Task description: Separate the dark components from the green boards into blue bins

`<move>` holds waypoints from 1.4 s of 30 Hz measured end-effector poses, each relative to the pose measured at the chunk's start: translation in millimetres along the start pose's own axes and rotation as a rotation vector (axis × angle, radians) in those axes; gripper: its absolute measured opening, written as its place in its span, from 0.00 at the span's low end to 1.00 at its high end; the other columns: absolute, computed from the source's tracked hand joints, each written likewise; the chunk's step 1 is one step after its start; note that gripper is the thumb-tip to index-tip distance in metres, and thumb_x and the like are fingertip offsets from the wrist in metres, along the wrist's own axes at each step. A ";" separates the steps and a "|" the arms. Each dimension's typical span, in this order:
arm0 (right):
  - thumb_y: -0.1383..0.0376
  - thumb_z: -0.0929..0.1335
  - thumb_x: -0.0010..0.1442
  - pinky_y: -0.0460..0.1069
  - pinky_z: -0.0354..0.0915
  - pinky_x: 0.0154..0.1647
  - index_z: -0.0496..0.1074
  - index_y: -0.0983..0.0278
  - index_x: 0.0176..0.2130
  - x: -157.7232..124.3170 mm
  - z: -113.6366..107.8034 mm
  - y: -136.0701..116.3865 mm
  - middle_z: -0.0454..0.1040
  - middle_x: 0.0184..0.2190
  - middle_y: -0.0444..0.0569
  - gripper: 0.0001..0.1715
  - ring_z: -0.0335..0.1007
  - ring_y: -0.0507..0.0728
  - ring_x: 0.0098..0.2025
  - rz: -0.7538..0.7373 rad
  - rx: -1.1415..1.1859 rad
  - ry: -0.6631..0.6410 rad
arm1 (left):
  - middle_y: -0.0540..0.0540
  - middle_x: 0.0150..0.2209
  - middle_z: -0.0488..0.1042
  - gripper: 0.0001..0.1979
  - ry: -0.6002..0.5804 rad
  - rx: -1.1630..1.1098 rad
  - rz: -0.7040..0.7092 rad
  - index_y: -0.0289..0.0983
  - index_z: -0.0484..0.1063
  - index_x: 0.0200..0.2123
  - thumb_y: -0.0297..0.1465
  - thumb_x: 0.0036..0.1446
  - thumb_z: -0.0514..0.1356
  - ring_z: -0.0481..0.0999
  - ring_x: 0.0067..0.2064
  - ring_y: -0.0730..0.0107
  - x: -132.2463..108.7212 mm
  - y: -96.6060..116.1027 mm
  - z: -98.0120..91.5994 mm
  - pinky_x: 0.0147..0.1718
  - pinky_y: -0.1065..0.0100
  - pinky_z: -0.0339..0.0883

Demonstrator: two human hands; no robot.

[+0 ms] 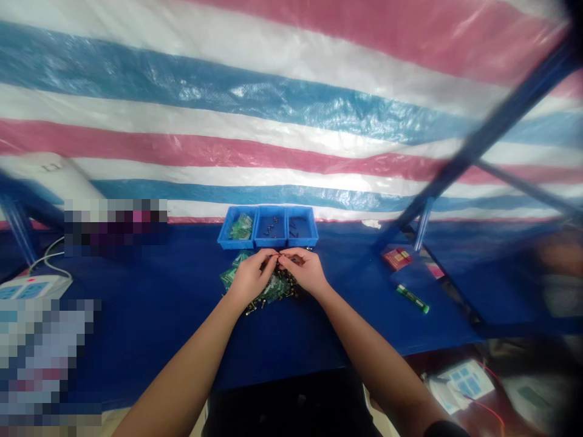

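Observation:
My left hand [255, 273] and my right hand [304, 271] meet at the fingertips in the middle of the table. Both are closed in a pinch around something too small to make out. Beneath them lies a pile of green clear packets [275, 290] mixed with small brassy metal parts [252, 307]. Just beyond my hands stand three joined blue bins. The left bin [235, 245] holds green packets, the middle bin [271, 243] a few small dark metal pieces, and the right bin [304, 241] some thin dark pieces.
On the right lie a red box [398, 258] and a green tube [412, 298], near a blue frame post [455, 164]. A white power strip [39, 287] is at the left edge, another [464, 383] at lower right. A striped plastic sheet [273, 121] hangs behind the blue table [164, 303].

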State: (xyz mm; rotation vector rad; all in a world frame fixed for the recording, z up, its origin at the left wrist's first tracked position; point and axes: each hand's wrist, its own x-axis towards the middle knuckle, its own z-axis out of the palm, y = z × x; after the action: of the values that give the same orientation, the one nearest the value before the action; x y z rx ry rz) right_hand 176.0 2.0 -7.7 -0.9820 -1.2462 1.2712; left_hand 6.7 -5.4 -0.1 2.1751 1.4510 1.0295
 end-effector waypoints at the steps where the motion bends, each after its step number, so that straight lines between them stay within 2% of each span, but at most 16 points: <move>1: 0.55 0.75 0.49 0.53 0.75 0.39 0.78 0.64 0.37 0.1 0.2 0.5 0.80 0.32 0.49 0.18 0.78 0.57 0.32 0.001 0.007 -0.001 | 0.49 0.31 0.78 0.14 -0.004 0.003 -0.005 0.40 0.71 0.44 0.41 0.66 0.50 0.77 0.30 0.69 -0.1 0.2 0.0 0.27 0.73 0.65; 13: 0.54 0.74 0.50 0.54 0.75 0.41 0.78 0.64 0.39 0.0 -0.4 3.4 0.80 0.33 0.50 0.19 0.78 0.58 0.34 0.004 -0.010 -0.008 | 0.50 0.30 0.77 0.14 -0.008 0.012 -0.003 0.39 0.71 0.41 0.40 0.66 0.49 0.76 0.29 0.70 -0.1 2.6 -2.7 0.28 0.72 0.64; 19: 0.55 0.73 0.52 0.53 0.75 0.41 0.78 0.64 0.37 -0.9 1.5 -2.3 0.80 0.32 0.49 0.16 0.78 0.57 0.33 -0.007 0.018 -0.008 | 0.52 0.28 0.75 0.13 0.008 -0.023 0.007 0.40 0.70 0.48 0.39 0.64 0.54 0.75 0.28 0.72 -1.7 0.5 -0.8 0.28 0.74 0.65; 22: 0.55 0.74 0.51 0.53 0.75 0.40 0.78 0.64 0.37 -1.0 1.5 -1.9 0.80 0.32 0.49 0.17 0.78 0.58 0.33 0.016 0.015 0.002 | 0.52 0.28 0.75 0.12 0.019 -0.006 0.028 0.40 0.71 0.45 0.38 0.64 0.54 0.75 0.29 0.72 -1.5 -0.5 0.1 0.28 0.74 0.65; 28: 0.55 0.74 0.51 0.54 0.76 0.42 0.77 0.63 0.40 -0.5 0.2 4.1 0.80 0.33 0.48 0.19 0.78 0.57 0.33 0.009 0.048 -0.016 | 0.50 0.33 0.78 0.13 0.009 0.006 0.032 0.40 0.72 0.43 0.39 0.66 0.51 0.76 0.32 0.71 -0.5 -0.2 -0.3 0.28 0.73 0.64; 35: 0.56 0.75 0.50 0.54 0.76 0.42 0.77 0.63 0.39 -0.2 1.2 4.1 0.79 0.33 0.48 0.18 0.78 0.56 0.33 0.009 0.083 -0.015 | 0.50 0.31 0.77 0.15 -0.027 0.011 0.042 0.39 0.72 0.39 0.39 0.67 0.49 0.75 0.31 0.71 0.1 0.8 -2.2 0.31 0.71 0.64; 42: 0.55 0.75 0.49 0.55 0.76 0.42 0.77 0.63 0.38 -0.8 1.8 -1.5 0.80 0.32 0.48 0.19 0.78 0.57 0.33 0.016 0.077 -0.006 | 0.50 0.31 0.77 0.13 0.011 -0.019 0.015 0.40 0.71 0.45 0.39 0.65 0.53 0.76 0.30 0.70 -1.0 1.5 -2.0 0.29 0.72 0.66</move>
State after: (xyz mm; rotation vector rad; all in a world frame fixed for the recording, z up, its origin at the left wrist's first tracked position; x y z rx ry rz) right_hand 174.5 0.8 -6.1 -0.9352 -1.1874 1.3255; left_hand 6.1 -7.1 1.8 2.1736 1.4266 1.0574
